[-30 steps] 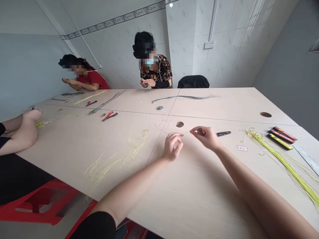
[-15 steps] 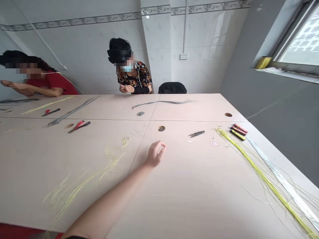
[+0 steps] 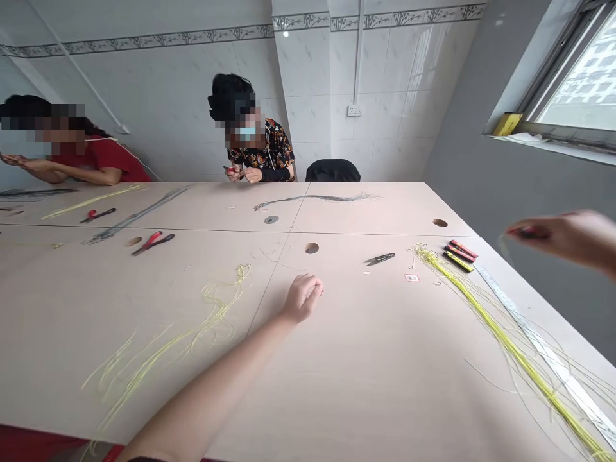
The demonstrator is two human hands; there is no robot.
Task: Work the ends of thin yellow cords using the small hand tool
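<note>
Left hand (image 3: 302,298) nearly closed, its fingers loosely curled toward the thumb, with nothing discernible in its grasp; it lies near the pale laminate table (image 3: 385,385), lower left of the black thread snips (image 3: 379,258), though contact with the surface cannot be determined. The left forearm (image 3: 206,391) extends diagonally from the lower left. Right hand (image 3: 563,240) raised well to the right of the snips, at the frame's edge, fingers and thumb pinched on a small dark-and-red item (image 3: 527,233), too blurred to identify; a fine strand (image 3: 503,247) appears to hang from it. Yellow cord bundle (image 3: 481,308) lies just right of the snips; red-handled pliers (image 3: 153,243) lie well left of them.
</note>
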